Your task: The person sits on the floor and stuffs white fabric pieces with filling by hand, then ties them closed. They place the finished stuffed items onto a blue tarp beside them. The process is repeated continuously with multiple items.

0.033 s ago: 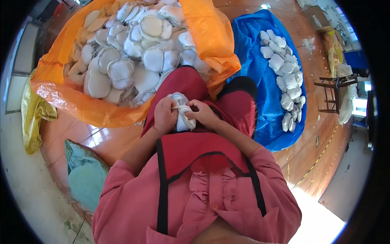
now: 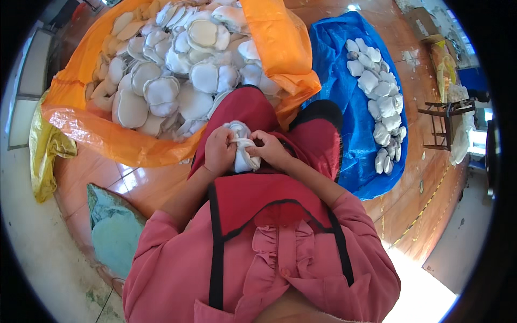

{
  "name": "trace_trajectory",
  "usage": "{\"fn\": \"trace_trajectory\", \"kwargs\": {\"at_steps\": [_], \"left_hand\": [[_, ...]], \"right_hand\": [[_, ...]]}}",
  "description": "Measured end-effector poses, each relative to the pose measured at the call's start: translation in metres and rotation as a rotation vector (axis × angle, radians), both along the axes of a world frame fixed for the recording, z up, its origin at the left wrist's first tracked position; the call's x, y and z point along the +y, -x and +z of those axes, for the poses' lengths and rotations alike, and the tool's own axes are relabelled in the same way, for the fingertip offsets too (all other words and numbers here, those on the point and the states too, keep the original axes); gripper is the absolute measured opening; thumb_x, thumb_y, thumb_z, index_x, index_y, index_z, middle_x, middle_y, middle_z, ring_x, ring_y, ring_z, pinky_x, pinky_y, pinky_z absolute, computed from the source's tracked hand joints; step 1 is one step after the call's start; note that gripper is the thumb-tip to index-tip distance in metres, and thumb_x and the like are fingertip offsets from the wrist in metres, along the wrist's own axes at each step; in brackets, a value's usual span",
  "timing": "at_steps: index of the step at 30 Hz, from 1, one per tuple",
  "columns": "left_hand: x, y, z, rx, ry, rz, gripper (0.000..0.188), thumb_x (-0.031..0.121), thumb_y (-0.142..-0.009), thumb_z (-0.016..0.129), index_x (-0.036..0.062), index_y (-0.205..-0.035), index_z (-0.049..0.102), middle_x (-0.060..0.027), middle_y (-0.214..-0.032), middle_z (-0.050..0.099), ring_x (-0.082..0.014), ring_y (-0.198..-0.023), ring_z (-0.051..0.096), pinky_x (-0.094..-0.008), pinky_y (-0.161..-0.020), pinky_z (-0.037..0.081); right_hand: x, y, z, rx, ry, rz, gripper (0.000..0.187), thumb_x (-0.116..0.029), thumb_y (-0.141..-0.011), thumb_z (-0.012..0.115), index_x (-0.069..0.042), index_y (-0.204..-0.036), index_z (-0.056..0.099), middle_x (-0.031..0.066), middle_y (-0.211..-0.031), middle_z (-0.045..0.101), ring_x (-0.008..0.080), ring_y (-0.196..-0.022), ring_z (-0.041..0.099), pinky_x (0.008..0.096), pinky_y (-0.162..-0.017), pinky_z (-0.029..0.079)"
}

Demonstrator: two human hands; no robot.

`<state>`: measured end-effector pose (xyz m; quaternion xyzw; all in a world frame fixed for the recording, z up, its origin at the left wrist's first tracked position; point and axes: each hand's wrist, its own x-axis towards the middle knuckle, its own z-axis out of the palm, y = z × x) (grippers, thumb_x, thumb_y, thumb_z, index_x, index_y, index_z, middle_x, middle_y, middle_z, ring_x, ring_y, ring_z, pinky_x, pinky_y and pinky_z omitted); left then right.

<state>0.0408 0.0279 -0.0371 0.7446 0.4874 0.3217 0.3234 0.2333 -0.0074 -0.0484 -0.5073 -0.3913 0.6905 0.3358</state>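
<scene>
In my lap, a small white bundle of soft cloth pads (image 2: 240, 161) sits between my two hands, with a narrow white band (image 2: 242, 140) across its upper part. My left hand (image 2: 219, 153) is closed around the bundle's left side. From the right, my right hand (image 2: 271, 150) pinches at the band with thumb and forefinger. Beyond my knees, a heap of loose, rounded white pads (image 2: 161, 90) fills an open orange sack (image 2: 116, 148). Several tight white bundles (image 2: 385, 106) lie in a row on a blue sheet or sack (image 2: 344, 107) to the right.
A yellow sack (image 2: 46, 161) rests against the left wall. Nearer me on the tiled floor stands a green, worn bag or cushion (image 2: 114, 237). At the far right are a dark wooden stool (image 2: 444, 121) and a cardboard box (image 2: 421, 24).
</scene>
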Motion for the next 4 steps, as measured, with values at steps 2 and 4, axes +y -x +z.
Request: {"fn": "trace_trajectory", "kwargs": {"at_steps": [2,4], "left_hand": [[-0.001,0.004,0.004,-0.030,0.119,-0.023,0.015,0.000,-0.074,0.063,0.0045,-0.083,0.051,-0.0138,-0.076,0.052,-0.0320,-0.072,0.055,-0.0420,-0.064,0.044],[0.001,0.006,0.006,-0.045,0.170,-0.032,0.015,0.000,-0.075,0.063,0.0045,-0.084,0.051,-0.0138,-0.076,0.053,-0.0309,-0.072,0.056,-0.0415,-0.063,0.044]], "right_hand": [[-0.002,-0.002,-0.014,-0.211,-0.176,0.035,0.034,-0.021,-0.079,0.077,-0.005,-0.104,0.060,0.0048,-0.094,0.064,0.0172,-0.086,0.061,0.0306,-0.079,0.049],[-0.004,-0.001,-0.019,-0.356,-0.300,0.036,0.037,-0.028,-0.079,0.077,-0.006,-0.104,0.061,0.0061,-0.097,0.066,0.0213,-0.087,0.061,0.0330,-0.082,0.049]]}}
